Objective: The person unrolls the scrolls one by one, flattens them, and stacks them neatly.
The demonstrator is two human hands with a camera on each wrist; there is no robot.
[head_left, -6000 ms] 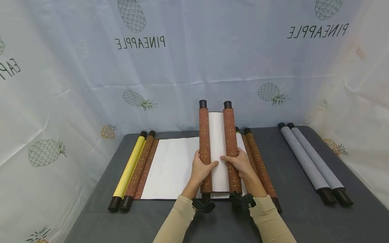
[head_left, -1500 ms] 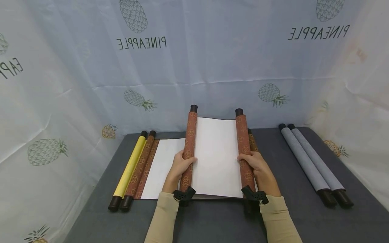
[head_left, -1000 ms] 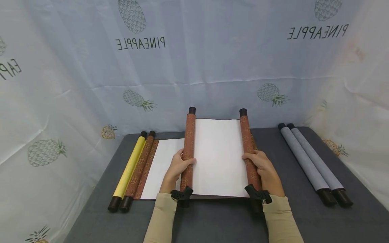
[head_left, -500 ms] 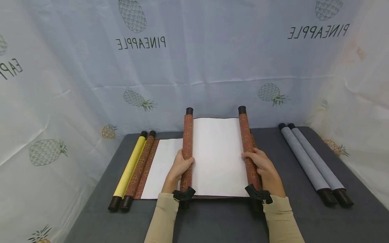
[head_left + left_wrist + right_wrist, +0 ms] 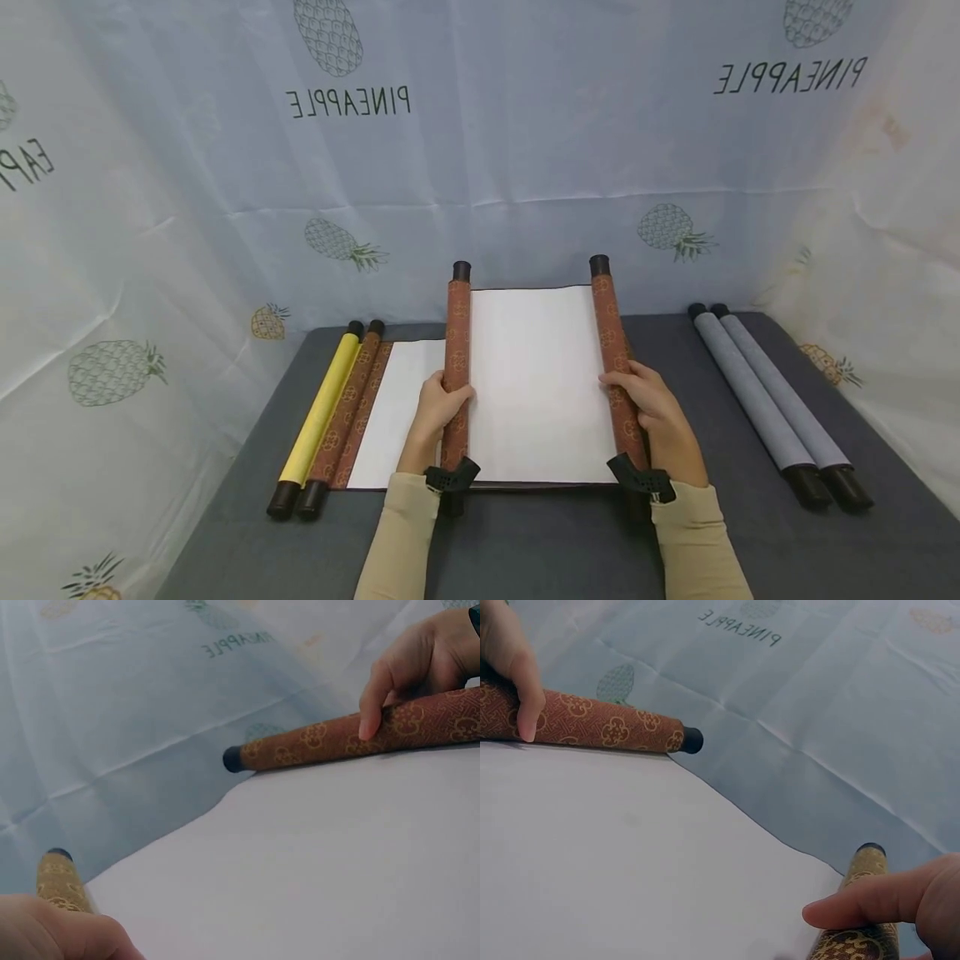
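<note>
While 2 hands hold a brown patterned scroll (image 5: 536, 383) partly unrolled above a dark grey table (image 5: 712, 533), other scrolls lie around it. At far left, a yellow scroll (image 5: 318, 417) rests touching the left roller of a second brown scroll (image 5: 390, 417), which lies opened flat under the held one. The left hand (image 5: 438, 408) curls its fingers round the left roller (image 5: 455, 367), thumb on the inner side; the right hand (image 5: 652, 408) wraps the right roller (image 5: 617, 367) the same way, and the wrist views show each thumb pressed onto the patterned cloth. Between them stretches a white sheet (image 5: 536, 383), flat and unwrinkled, its far end raised toward the pineapple-print backdrop (image 5: 480, 150). At right, well apart, 2 grey scrolls (image 5: 765, 400) lie side by side, touching.

The held scroll looks light; its rollers seem stiff, while the sheet appears thin and easily creased or torn. Gripping each roller near its middle, as both hands do, likely keeps the sheet evenly taut; the black end caps (image 5: 461, 271) look too small for a steady hold.
</note>
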